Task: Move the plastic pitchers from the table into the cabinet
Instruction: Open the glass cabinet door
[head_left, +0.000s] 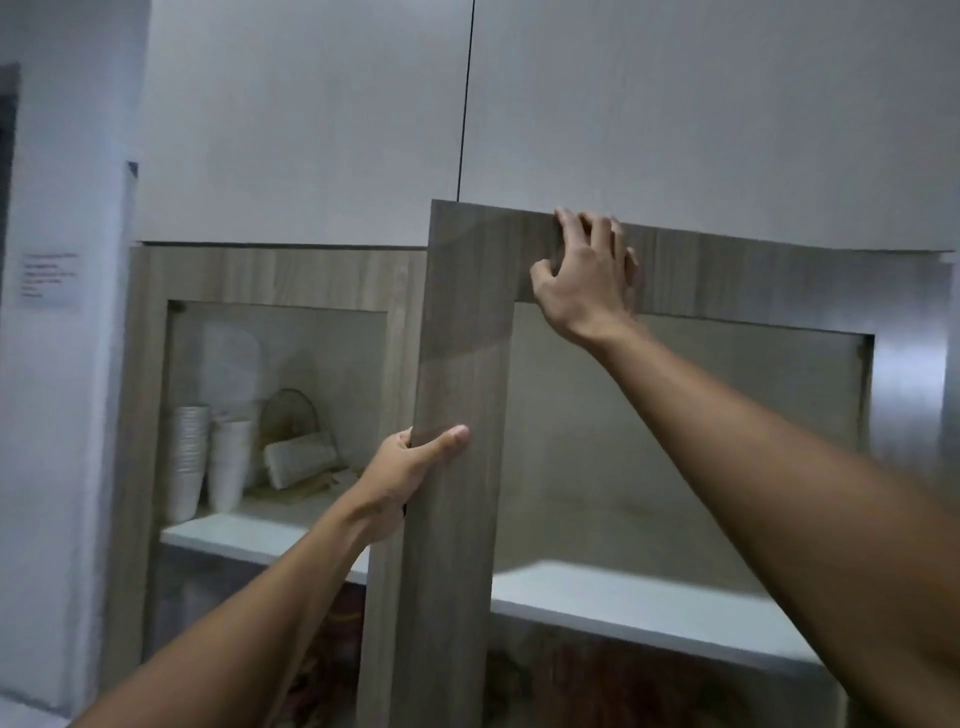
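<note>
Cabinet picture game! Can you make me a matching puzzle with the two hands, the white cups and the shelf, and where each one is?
1 left hand
2 right hand
3 white cups
4 shelf

A on the door's top rail
B behind the left glass door
C gripping the door's upright edge
D behind the open door's glass

Pairs: 1-C, 2-A, 3-B, 4-D

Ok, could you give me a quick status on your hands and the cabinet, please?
Left hand gripping cabinet door edge; right hand on its top rail. Door partly open. No pitchers in view. Stacked cups on left shelf.
</note>
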